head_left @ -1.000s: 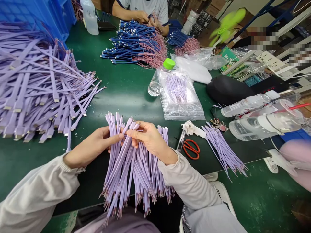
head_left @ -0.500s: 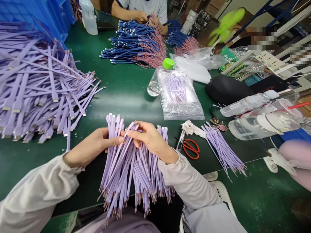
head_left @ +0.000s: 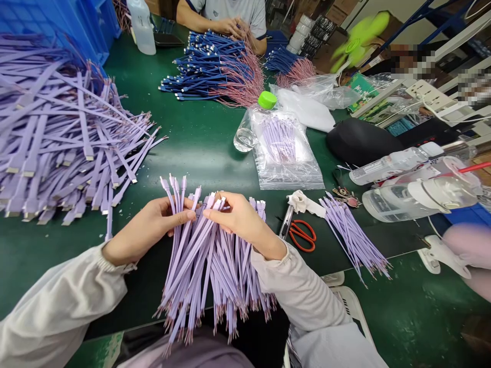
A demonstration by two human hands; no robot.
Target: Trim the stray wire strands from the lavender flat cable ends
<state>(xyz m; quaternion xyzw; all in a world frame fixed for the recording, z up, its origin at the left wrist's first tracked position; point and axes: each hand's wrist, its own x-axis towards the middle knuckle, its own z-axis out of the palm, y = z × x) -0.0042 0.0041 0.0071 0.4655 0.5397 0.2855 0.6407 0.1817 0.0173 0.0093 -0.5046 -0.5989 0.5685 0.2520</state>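
Observation:
A thick bundle of short flat lilac cables (head_left: 207, 266) lies over the near edge of the green table (head_left: 199, 138), connector ends pointing away from me. My left hand (head_left: 148, 227) is closed on several cables at the bundle's left side and lifts their connector tips. My right hand (head_left: 240, 220) pinches a few cables at the top of the bundle, right beside my left thumb. A big heap of the same lilac cables (head_left: 57, 138) fills the table's left side.
Red-handled scissors (head_left: 301, 235) and a smaller lilac bundle (head_left: 355, 240) lie to the right. A plastic bag of cables (head_left: 284, 153), a green-capped bottle (head_left: 251, 125), other bottles (head_left: 418, 191) and a black pouch (head_left: 360, 140) stand beyond. Another person across the table handles blue cables (head_left: 215, 69).
My left hand has raised and fanned its few cables slightly up and to the left. My right hand slid a little along the bundle's top. The person opposite shifted their hands.

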